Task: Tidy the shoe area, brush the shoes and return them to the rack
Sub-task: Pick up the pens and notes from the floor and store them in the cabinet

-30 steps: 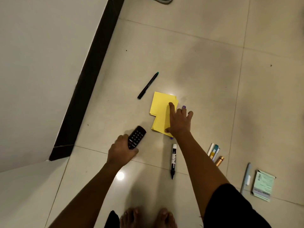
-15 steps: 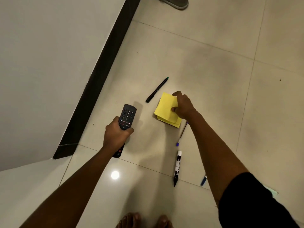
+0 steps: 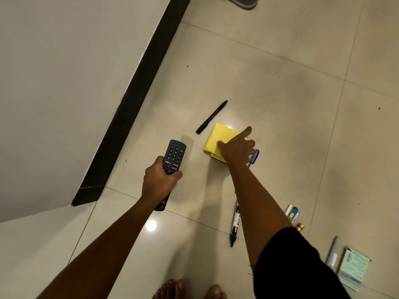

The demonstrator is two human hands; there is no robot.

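My left hand (image 3: 160,180) grips a black remote control (image 3: 174,156) just above the floor, its keypad end pointing away from me. My right hand (image 3: 236,148) lies on a stack of yellow note papers (image 3: 218,134) on the tiles. Its thumb presses the top sheet, the index finger stretches across the stack, and the other fingers curl at its right edge. A purple pen (image 3: 254,156) lies right beside those curled fingers. A grey shoe (image 3: 243,2) shows partly at the top edge.
A black pen (image 3: 211,116) lies left of the notes. A black marker (image 3: 235,225) lies near my right forearm. Small tubes (image 3: 293,213), a grey pen (image 3: 332,253) and a green packet (image 3: 354,266) sit at the right. A white wall with black skirting (image 3: 129,108) runs along the left.
My right hand has uncurled its index finger across the yellow notes. The left hand with the remote has stayed put, lifted off the floor since a second ago.
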